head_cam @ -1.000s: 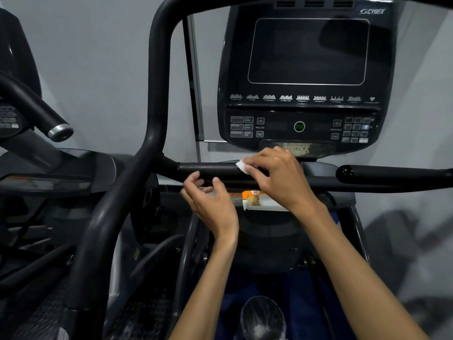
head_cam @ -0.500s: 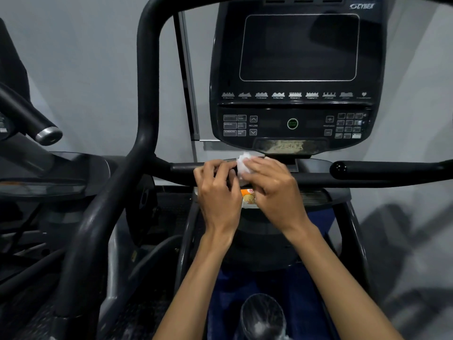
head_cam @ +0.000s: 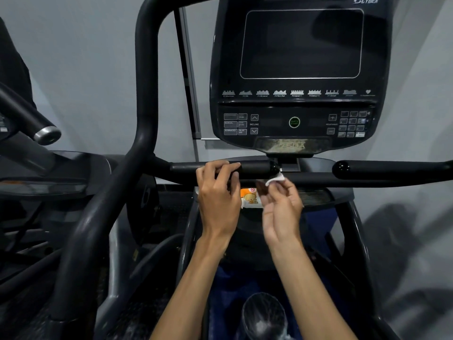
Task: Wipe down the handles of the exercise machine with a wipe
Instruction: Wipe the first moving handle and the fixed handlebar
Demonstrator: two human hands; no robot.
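- The right hand [head_cam: 282, 207] has come off the left handle [head_cam: 255, 167], palm turned up, and now sits just below the handle's rounded end.
- The white wipe [head_cam: 275, 179] has gone with it, pinched at the fingertips [head_cam: 270, 186].
- The left hand [head_cam: 218, 192] has slid along, fingers hooked over the bar beside the right.

The wipe [head_cam: 275, 179] I pinch in my right hand [head_cam: 282, 209] is white, the handle [head_cam: 255, 168] just above it matte black. Behind my grip the wipe pack [head_cam: 250, 198] is orange and white with a cartoon print; the console [head_cam: 297, 77] above is black with a green-ringed button [head_cam: 294, 122].
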